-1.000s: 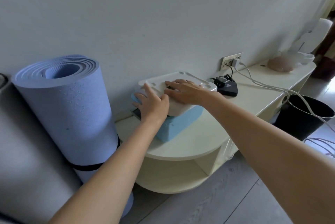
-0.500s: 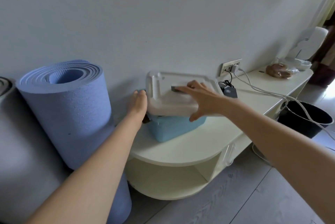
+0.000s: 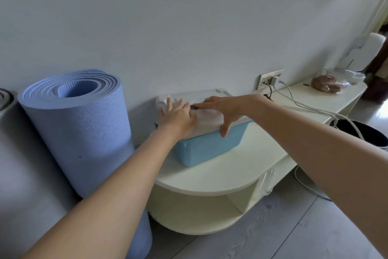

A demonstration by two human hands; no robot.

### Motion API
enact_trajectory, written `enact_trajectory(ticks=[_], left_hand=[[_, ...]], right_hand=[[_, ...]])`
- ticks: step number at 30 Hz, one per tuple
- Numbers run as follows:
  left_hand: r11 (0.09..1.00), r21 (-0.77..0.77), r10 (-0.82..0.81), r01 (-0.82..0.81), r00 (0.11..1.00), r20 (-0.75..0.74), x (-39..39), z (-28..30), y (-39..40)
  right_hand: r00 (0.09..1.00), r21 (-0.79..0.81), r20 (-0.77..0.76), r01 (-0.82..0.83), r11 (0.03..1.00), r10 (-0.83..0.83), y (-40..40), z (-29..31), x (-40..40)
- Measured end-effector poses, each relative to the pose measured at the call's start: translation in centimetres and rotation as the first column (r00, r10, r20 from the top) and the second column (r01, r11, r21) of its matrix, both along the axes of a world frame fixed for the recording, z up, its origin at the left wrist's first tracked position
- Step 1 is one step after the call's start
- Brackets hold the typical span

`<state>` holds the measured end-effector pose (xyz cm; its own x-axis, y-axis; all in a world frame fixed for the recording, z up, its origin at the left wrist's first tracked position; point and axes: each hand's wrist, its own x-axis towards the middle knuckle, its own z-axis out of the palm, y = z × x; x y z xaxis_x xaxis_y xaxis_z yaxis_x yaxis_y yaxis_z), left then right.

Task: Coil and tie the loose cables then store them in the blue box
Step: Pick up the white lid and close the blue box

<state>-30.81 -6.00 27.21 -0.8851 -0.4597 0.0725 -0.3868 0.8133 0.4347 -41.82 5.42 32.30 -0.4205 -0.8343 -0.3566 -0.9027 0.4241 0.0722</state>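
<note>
Two bare forearms are seen entering from the near edge, one from the lower left and one from the right. No sleeves are worn on either arm as far as is shown. The left hand (image 3: pixel 178 119) and the right hand (image 3: pixel 225 109) are uncovered, without gloves. Fingers are slender, with short nails. Wrists are seen bare on both sides. The rest of the person is out of view.

Lid (image 3: pixel 212 99) and hands hide the blue box's (image 3: pixel 210 147) contents.
</note>
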Motion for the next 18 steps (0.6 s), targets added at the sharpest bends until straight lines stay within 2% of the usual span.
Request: enact_trajectory(ticks=[2, 5, 8, 10, 12, 13, 14, 16, 18], left_hand=[[0.994, -0.11, -0.012, 0.029, 0.989, 0.149, -0.4, -0.5, 0.9], [0.981, -0.193, 0.05, -0.015, 0.983, 0.177, -0.7, -0.8, 1.9], [0.973, -0.228, 0.087, -0.036, 0.972, 0.217, -1.1, -1.0, 2.1], [0.964, -0.263, 0.095, -0.03, 0.967, 0.236, -1.2, -0.8, 1.5], [0.951, -0.309, 0.112, -0.035, 0.965, 0.236, -1.6, -0.5, 0.8], [0.94, -0.339, 0.122, -0.033, 0.962, 0.244, -1.8, -0.3, 0.8], [0.937, -0.348, 0.127, -0.033, 0.96, 0.25, -2.0, -0.2, 1.0], [0.947, -0.321, 0.114, -0.025, 0.958, 0.261, -2.2, -0.4, 1.6], [0.953, -0.301, 0.105, -0.027, 0.963, 0.248, -2.0, -0.5, 1.7]], right_hand=[[0.999, -0.016, 0.032, 0.022, 1.0, -0.022, 0.7, -0.9, -0.5], [0.997, -0.069, 0.077, 0.032, 0.997, -0.026, 0.9, -2.0, -0.8], [0.991, -0.032, 0.106, 0.084, 0.996, -0.08, 0.9, -1.0, 0.1], [0.957, -0.09, 0.247, 0.179, 0.98, -0.152, 1.0, 0.1, 0.3], [0.883, -0.284, 0.409, 0.363, 0.888, -0.23, 1.3, 0.6, -0.7], [0.875, -0.392, 0.395, 0.436, 0.81, -0.28, 1.6, 0.3, -1.4], [0.88, -0.454, 0.301, 0.47, 0.757, -0.366, 1.9, -0.2, -2.3], [0.843, -0.447, 0.169, 0.527, 0.723, -0.51, 2.5, -2.1, -3.8], [0.773, -0.446, 0.271, 0.629, 0.636, -0.574, 2.5, -3.8, -4.8]])
